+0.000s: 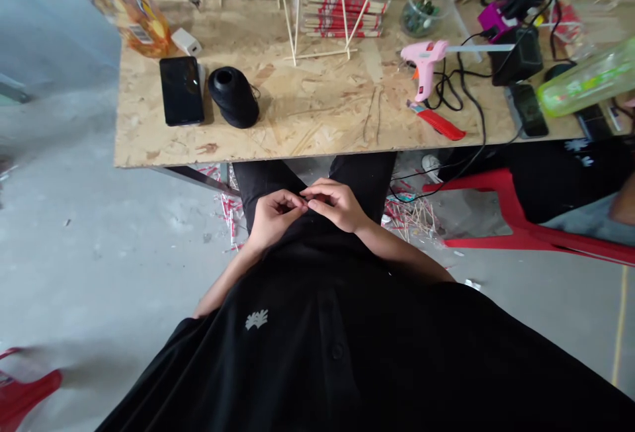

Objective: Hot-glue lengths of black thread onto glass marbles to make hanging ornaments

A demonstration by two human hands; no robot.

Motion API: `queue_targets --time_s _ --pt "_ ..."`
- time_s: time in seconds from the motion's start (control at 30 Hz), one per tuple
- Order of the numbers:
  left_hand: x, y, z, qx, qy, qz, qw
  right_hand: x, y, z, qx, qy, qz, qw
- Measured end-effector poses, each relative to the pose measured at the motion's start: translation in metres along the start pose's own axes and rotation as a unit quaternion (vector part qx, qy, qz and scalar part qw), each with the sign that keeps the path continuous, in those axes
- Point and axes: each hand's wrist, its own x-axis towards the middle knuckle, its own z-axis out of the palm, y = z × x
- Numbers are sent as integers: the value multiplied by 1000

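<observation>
Over my lap, just off the table's front edge, my left hand (278,215) and my right hand (336,204) meet at the fingertips. Both are closed in a pinch. Whatever lies between the fingers is too small and dark to make out against my black clothes. On the table beyond them stands a spool of black thread (241,102). Two short dark strands (373,114) lie near the front edge. A red utility knife (439,121) rests to the right, below a pink hot glue gun (424,65) with a glue stick in its back.
A black phone (181,91) and white charger (186,42) lie left on the wooden table (307,134). Behind are stick frames (317,56), red-wrapped chopsticks (342,12) and a cup of marbles (421,16). Cords hang over the edge; a red chair (510,214) with a person stands right.
</observation>
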Motion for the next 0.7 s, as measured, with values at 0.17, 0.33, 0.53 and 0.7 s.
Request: queue_targets --time_s 0.17,0.33,0.53,0.7 --pt "0 -5 1 30 30 13 999 7 5 19 65 22 56 996" --pt "-2 -8 2 17 35 6 999 8 3 22 101 60 82 990" --pt "-4 -8 -2 58 28 40 997 9 1 5 133 119 113 977" --pt "-4 -12 -1 17 43 11 999 8 1 -4 78 108 94 987"
